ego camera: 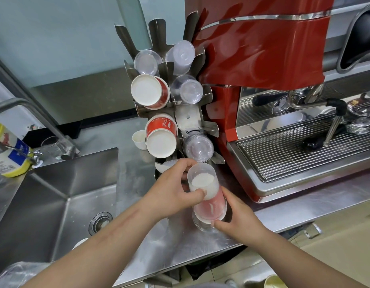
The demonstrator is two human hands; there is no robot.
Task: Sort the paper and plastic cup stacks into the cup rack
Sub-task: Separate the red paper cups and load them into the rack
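A steel cup rack point(187, 118) stands on the counter beside the red espresso machine. Its slots hold two stacks of red paper cups point(149, 92) point(161, 136) and several stacks of clear plastic cups point(186, 89) and lids point(198, 146). In front of the rack, both hands hold an upside-down stack: a frosted plastic cup over red paper cups point(207, 194). My left hand point(173, 188) grips its upper end with the thumb across the side. My right hand point(240, 215) grips the lower rim near the counter.
A steel sink point(55, 194) with a tap point(24, 104) lies to the left. The red espresso machine point(263, 48) with its drip grate point(294, 150) stands to the right. A small white cup point(139, 139) sits behind the rack. A yellow-and-blue container point(7, 150) stands at the far left.
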